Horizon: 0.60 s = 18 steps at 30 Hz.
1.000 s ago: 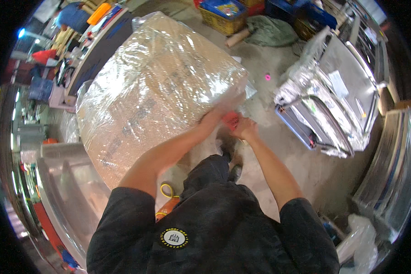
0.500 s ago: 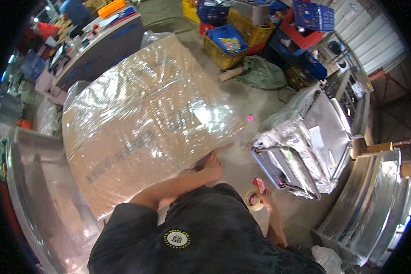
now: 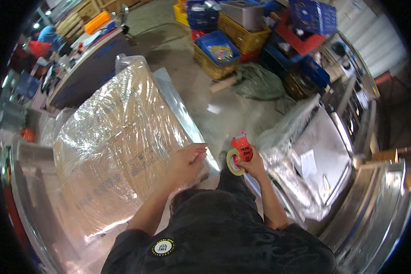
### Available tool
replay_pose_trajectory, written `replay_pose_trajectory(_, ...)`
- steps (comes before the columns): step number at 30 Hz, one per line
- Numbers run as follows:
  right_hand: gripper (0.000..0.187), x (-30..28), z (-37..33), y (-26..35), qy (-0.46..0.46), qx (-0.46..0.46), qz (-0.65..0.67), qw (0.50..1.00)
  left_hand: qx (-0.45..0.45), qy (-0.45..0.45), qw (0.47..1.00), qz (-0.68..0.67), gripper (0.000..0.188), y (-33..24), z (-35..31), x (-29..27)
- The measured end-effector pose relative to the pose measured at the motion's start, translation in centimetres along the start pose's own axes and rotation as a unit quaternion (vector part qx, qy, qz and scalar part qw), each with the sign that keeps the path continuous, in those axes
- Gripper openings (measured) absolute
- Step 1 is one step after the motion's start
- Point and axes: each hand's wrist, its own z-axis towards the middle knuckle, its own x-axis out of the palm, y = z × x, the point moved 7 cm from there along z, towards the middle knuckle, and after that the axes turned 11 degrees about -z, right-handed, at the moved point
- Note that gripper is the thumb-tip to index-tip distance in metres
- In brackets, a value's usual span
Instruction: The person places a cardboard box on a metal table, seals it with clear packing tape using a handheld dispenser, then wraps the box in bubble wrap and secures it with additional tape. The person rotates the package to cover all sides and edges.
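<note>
A large flat brown carton [image 3: 118, 137], wrapped in glossy clear film, fills the left half of the head view. My left hand [image 3: 188, 163] is at its right end, fingers stretched out and holding nothing; whether they touch the film I cannot tell. Along the carton's far right side shows a pale, shiny flat panel [image 3: 180, 112]. In front of my body, my right hand [image 3: 255, 165] grips a red tape dispenser [image 3: 243, 147] with handwriting on it. A roll of yellowish tape [image 3: 233, 165] sits in the dispenser.
Film-wrapped metal frames and panels [image 3: 322, 160] stand close on my right. Farther off are stacked blue and yellow crates [image 3: 214, 68], a green sack [image 3: 258, 82] and a cardboard tube [image 3: 222, 85]. A cluttered bench [image 3: 89, 64] stands at the far left.
My left hand has come from the carton's near edge up to its right end. My right hand has risen forward with the dispenser. The carton has shifted in view, exposing the shiny panel.
</note>
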Motion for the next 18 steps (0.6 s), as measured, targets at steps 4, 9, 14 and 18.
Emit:
replay_pose_trajectory(4, 0.081, -1.1, 8.6, 0.1, 0.095, 0.001, 0.006, 0.995, -0.037, -0.162, 0.98, 0.114, 0.027, -0.6, 4.0, -2.0)
replay_pose_trajectory(9, 0.071, -2.4, 17.8, 1.6, 0.053, -0.1, 0.07, 0.991, -0.027, -0.212, 0.96, 0.182, 0.025, -2.5, 3.9, -1.6)
replay_pose_trajectory(14, 0.058, -0.2, 22.7, 2.1, -0.008, -0.001, 0.19, 0.982, -0.042, -0.273, 0.959, 0.068, 0.027, -2.9, 1.8, -3.3)
replay_pose_trajectory(18, 0.051, 3.0, 28.8, 4.4, 0.002, -0.03, 0.301, 0.953, -0.032, -0.386, 0.922, 0.021, 0.026, -4.5, 1.7, -7.5)
